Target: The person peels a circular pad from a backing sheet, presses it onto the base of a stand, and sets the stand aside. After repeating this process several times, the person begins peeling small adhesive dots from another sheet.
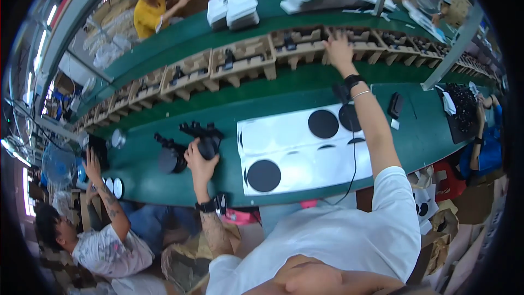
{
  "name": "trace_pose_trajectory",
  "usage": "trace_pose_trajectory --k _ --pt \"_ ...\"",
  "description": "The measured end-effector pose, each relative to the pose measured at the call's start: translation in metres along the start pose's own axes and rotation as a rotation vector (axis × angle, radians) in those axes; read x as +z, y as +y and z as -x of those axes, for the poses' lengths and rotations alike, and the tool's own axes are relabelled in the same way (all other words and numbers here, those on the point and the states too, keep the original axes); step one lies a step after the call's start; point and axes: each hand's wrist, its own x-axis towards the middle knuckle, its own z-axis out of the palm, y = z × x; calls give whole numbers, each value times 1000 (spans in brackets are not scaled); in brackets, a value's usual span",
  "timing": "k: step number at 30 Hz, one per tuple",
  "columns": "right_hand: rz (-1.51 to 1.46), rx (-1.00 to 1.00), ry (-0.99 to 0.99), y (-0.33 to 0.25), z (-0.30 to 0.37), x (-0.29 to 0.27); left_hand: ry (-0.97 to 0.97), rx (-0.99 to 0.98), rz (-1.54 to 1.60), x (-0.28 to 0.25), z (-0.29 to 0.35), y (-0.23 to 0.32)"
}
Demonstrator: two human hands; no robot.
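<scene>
My left hand [201, 165] is closed around the round base of a black stand [209, 145], which lies tilted on the green bench. Just left of it lies a second black stand [171, 155] with a similar round base. My right hand [340, 53] reaches across to a brown molded-pulp tray [364, 37] in the row at the back. Its fingers are apart over the tray's near left part, and I see nothing held in them. Between my arms, a white sheet [305, 155] with black discs [323, 124] lies flat on the bench.
Pulp trays [188, 74] with black parts line the green conveyor. Stacked white printed sheets [233, 6] sit beyond it. A small black object [396, 105] lies right of my arm. A metal post [457, 49] rises at right. Co-workers stand across the line and on both sides.
</scene>
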Motion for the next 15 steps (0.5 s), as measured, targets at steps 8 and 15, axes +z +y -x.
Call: trace_pose_trajectory --k 8,15 --pt "-555 -317 69 -107 134 -93 443 -130 931 13 47 5" --pt "-850 -596 -195 -203 295 -108 314 -82 482 32 69 40"
